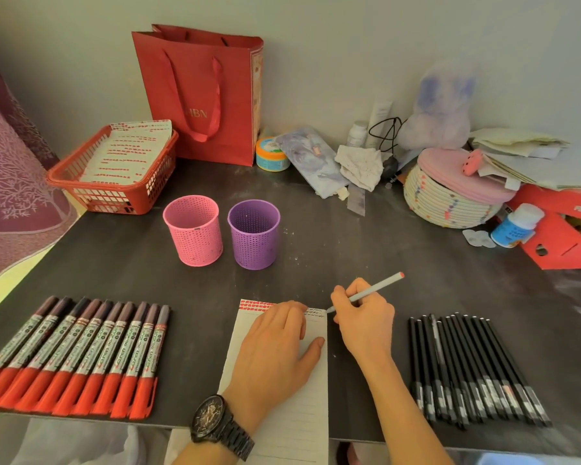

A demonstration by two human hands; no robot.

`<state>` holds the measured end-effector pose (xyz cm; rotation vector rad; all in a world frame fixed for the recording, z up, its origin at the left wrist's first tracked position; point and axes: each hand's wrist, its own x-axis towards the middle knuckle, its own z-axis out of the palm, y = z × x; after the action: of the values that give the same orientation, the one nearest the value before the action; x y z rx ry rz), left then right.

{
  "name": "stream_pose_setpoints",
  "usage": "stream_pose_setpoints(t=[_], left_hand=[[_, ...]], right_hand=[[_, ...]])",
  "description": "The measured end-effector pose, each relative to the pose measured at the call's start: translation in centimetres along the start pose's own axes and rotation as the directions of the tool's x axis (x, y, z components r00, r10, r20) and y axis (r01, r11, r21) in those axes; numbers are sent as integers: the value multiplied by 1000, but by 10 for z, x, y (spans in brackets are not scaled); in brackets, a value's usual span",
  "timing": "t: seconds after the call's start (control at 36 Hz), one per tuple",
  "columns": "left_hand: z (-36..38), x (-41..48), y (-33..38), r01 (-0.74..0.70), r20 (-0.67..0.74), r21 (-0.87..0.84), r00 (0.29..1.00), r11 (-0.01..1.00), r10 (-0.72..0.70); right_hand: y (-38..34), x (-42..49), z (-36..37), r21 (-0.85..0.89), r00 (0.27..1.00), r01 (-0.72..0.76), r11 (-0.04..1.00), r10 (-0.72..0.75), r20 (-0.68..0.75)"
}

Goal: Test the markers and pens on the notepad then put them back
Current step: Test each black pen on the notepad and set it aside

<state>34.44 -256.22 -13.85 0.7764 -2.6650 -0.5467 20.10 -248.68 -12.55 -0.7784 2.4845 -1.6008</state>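
A dark desk point(316, 263) stands against a pale wall, with a pink cup point(193, 234) and a purple cup point(254, 234) side by side toward its middle. At the near edge the left hand point(275, 347) lies flat on the notepad point(302, 414), fingers straight, pinning it. The right hand point(363, 317) pinches a slim grey pen point(373, 290) low on the barrel, tip at the pad's top right corner. The pen looks light, stiff and smooth, so a hold near the tip suits it. Markers point(74, 357) lie in a row at left, black pens point(473, 370) at right.

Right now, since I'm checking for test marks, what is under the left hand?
The left hand lies flat on the lined notepad, near its top. Ruled lines show below the wrist; any marks beneath the palm are covered.
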Motion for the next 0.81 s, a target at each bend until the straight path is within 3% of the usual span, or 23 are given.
stream_pose_setpoints(t=[0.44, 0.56, 0.67, 0.81], left_hand=[[-2, 0, 1, -15, 8, -21, 1000, 1000, 15], [-3, -2, 5, -65, -39, 103, 997, 993, 69], [-6, -3, 8, 15, -109, 226, 994, 974, 10], [-9, 0, 8, 57, 2, 238, 998, 970, -59]], right_hand=[[3, 0, 1, 1, 1000, -1, 1000, 1, -1], [0, 1, 0, -1, 1000, -14, 1000, 14, 12], [-6, -2, -4, 112, 996, -46, 993, 53, -66], [-17, -9, -9, 247, 990, -84, 965, 109, -87]])
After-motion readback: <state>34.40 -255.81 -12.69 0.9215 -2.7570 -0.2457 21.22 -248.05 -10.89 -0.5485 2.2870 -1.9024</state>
